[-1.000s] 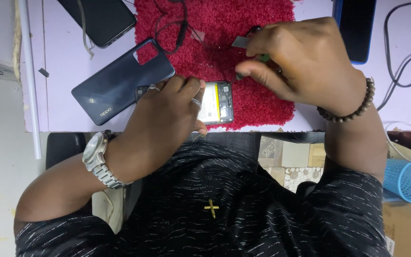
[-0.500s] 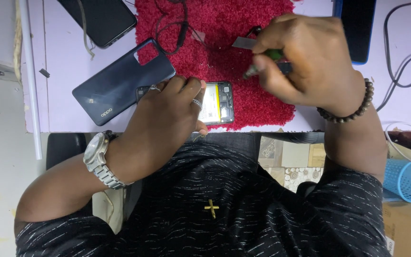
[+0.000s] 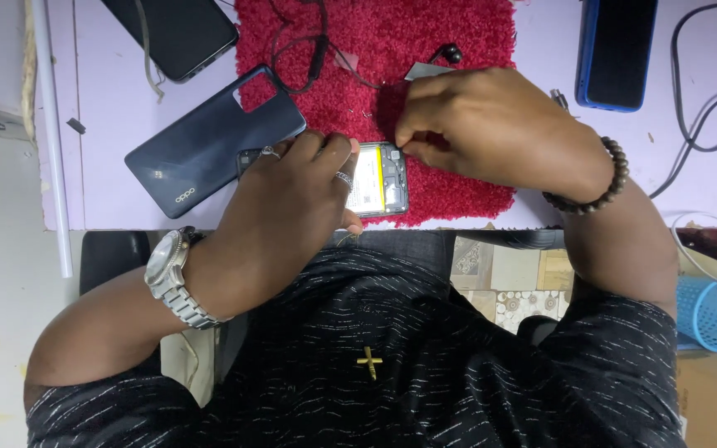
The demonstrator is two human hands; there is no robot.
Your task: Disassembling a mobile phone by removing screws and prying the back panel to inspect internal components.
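pale lilac desk (image 3: 118,99), patterned floor tiles (image 3: 512,282), blue basket (image 3: 711,311)

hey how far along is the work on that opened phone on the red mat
Done: the dark back cover is off and lies left of the opened phone, whose battery and inner frame show. In hand: the left hand steadies the phone on the red mat; the right hand has its fingertips at the phone's upper edge. Left: the cover is not back on; what is being worked on is hidden.

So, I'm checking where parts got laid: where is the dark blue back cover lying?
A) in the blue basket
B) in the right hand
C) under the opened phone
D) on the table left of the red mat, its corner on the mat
D: the back cover lies on the table beside the red mat, one corner overlapping it.
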